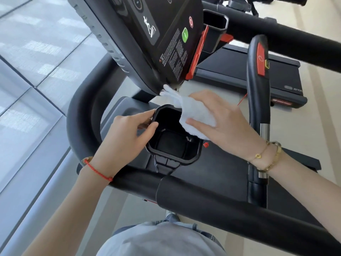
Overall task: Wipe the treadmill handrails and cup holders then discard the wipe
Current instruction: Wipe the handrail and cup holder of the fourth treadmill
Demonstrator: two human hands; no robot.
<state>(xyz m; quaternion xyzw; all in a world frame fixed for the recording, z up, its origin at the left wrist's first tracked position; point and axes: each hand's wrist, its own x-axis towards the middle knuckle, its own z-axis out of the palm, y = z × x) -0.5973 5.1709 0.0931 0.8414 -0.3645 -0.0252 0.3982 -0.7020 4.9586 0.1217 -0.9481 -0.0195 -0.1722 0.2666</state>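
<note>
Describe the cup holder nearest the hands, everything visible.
The cup holder is a black, plastic-looking well with a raised, rounded-square rim and a ridged floor, set in the treadmill's grey tray below the console. It is empty. The left hand pinches its near-left rim; the white wipe, held by the right hand, drapes over its far-right rim.

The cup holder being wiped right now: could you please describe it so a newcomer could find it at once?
Start at the treadmill console and drop to the tray below its lower corner. The cup holder is the deep black well there, with the left hand on its rim and the right hand pressing a white wipe on its edge. The second cup holder, beyond the console, is untouched.
</note>
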